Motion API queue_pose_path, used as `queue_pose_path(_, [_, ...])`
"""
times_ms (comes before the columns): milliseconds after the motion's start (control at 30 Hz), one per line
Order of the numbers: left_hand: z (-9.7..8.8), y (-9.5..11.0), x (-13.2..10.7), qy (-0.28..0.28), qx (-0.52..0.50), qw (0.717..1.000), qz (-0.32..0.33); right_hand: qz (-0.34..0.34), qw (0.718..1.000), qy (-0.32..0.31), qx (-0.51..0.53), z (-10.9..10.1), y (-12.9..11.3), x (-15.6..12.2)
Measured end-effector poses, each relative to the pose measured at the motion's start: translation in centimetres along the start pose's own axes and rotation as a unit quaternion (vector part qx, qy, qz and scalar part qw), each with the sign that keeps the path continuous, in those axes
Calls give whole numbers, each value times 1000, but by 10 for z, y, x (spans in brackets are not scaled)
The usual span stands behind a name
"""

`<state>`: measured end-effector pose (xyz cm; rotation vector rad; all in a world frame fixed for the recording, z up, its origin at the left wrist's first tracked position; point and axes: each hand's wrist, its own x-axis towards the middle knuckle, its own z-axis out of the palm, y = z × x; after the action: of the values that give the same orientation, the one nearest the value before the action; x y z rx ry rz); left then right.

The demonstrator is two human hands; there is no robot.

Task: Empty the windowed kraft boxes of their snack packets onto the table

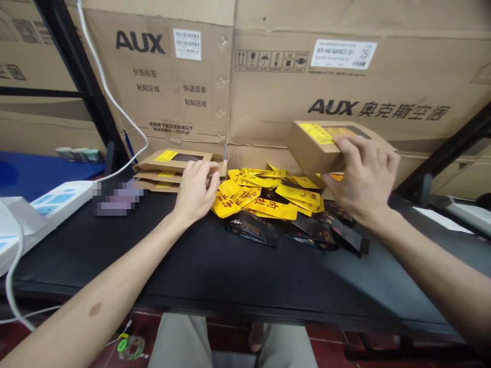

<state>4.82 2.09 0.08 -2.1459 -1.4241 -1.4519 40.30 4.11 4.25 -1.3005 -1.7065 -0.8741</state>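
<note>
My right hand point(362, 179) grips a brown cardboard box point(312, 153) with a yellow label and a dark window on top, holding it tilted above the table. At the left, my left hand point(197, 189) has its fingers curled over the end of a flattened cardboard box point(153, 162), the top one of a small stack. Its fingertips are partly hidden. Between the hands lies a loose pile of yellow sachets point(272, 207) with dark red characters. Several black sachets point(253, 228) lie in front of and beside them.
A white power strip point(63, 199) with a cable stands at the left of the black table point(230, 276). Large AUX cartons point(268, 97) form a wall behind, with black metal struts point(82, 76) at the sides. A plastic bottle point(132, 347) is on the floor.
</note>
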Motion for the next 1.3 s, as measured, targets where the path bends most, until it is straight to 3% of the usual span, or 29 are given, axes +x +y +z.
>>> queue_pose_path(133, [3,9,1,29,-191,976,-102,-68,996,-22,59,-11,-74,3])
queue_pose_path(267, [6,21,2,3,-421,884,-200,-61,986,-44,147,-7,-131,-2])
queue_pose_path(333, [5,27,3,-26,-504,833,-226,-67,979,-56,183,-3,-148,-8])
queue_pose_path(400, [2,32,3,-45,-554,799,-232,-82,973,-57,207,1,-158,-16])
queue_pose_path(500, [-1,34,3,-43,-568,787,-235,-115,968,-42,218,5,-161,-27])
queue_pose_path(733, [-8,22,7,10,-515,827,-226,-159,964,-75,199,2,-153,-29])
queue_pose_path(933, [-23,15,10,7,-521,808,-276,-44,967,-4,251,5,-135,-26])
queue_pose_path(1033, [-26,13,10,2,-525,810,-263,28,945,20,326,10,-127,-27])
queue_pose_path(1133, [-24,14,10,6,-544,797,-263,87,917,-13,388,13,-123,-29])
queue_pose_path(1300, [-18,16,8,24,-579,771,-263,62,902,-44,425,15,-123,-30])
